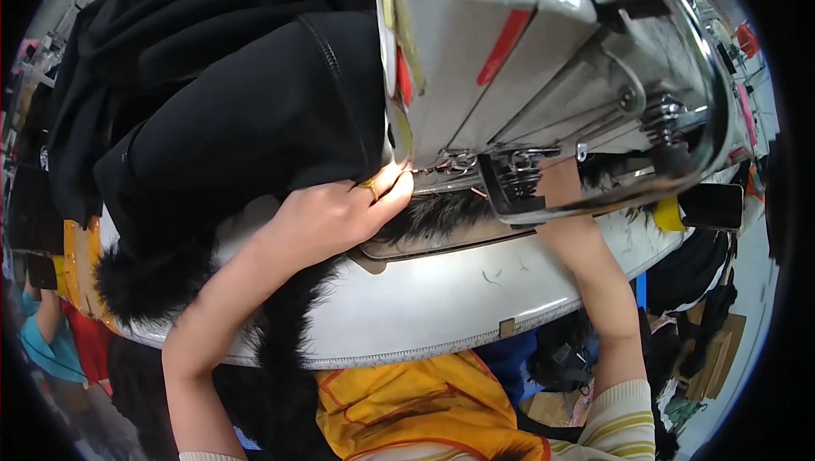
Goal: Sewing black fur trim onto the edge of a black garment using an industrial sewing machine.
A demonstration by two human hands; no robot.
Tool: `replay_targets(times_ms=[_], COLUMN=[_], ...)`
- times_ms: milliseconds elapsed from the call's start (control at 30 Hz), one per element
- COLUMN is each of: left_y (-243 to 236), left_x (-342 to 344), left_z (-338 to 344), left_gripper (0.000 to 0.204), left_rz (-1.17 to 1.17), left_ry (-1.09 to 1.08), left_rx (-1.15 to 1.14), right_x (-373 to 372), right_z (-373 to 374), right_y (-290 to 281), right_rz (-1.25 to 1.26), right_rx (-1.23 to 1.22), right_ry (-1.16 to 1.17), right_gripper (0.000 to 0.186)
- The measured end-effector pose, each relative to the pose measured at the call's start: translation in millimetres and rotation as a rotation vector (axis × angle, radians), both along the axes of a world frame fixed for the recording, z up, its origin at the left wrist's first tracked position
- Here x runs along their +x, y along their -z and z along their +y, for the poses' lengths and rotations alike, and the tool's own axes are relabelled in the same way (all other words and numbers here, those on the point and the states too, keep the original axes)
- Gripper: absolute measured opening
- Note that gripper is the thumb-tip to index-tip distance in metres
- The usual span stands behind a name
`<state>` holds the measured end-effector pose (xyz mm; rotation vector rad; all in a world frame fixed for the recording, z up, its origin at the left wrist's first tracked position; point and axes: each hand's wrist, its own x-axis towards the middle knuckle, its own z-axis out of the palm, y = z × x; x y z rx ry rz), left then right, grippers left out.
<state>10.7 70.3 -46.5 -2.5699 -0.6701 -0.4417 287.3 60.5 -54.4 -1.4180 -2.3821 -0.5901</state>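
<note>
A white sewing machine stands in front of me, with its bent metal frame reaching out to the right. My left hand, with a gold ring, has its fingers closed on black fabric beside the lit stitching area. Black fur trim runs along the machine's front below the fingertips. More of the fur hangs over the table's near edge. My right hand is behind the metal frame at the machine's right side; its fingers are hidden there.
The white table has a measuring tape along its curved near edge. A dark phone-like slab is at the right end. Yellow-orange cloth covers my lap. Cardboard and dark cloth lie at the lower right. Another person's arm shows far left.
</note>
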Motion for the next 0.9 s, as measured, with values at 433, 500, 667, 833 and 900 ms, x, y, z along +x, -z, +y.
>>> replay_targets(times_ms=[433, 500, 667, 833, 900], left_y=[-4.0, 0.0, 1.9, -36.9, -47.4], left_x=[10.5, 7.7, 7.1, 5.0, -5.0], left_z=[-3.8, -5.8, -8.0, 28.1, 40.3], left_gripper=[0.022, 0.021, 0.020, 0.036, 0.041], left_rz=[0.046, 0.012, -0.018, 0.321, 0.498], left_ry=[-0.049, -0.055, -0.028, -0.293, -0.154], left_rx=[0.102, 0.070, 0.031, -0.513, -0.372], right_x=[-4.7, -4.3, -17.0, -42.2, -41.1], right_z=[-6.4, -6.8, -15.7, -15.1, -26.1], right_y=[-24.2, -22.3, -19.7, -21.4, -25.1], right_rz=[-0.025, 0.015, -0.160, -0.140, -0.270], right_rx=[0.000, -0.095, 0.012, -0.256, -0.165], right_ry=[-0.057, -0.099, -0.221, -0.133, -0.159], right_gripper=[0.020, 0.017, 0.010, 0.010, 0.012])
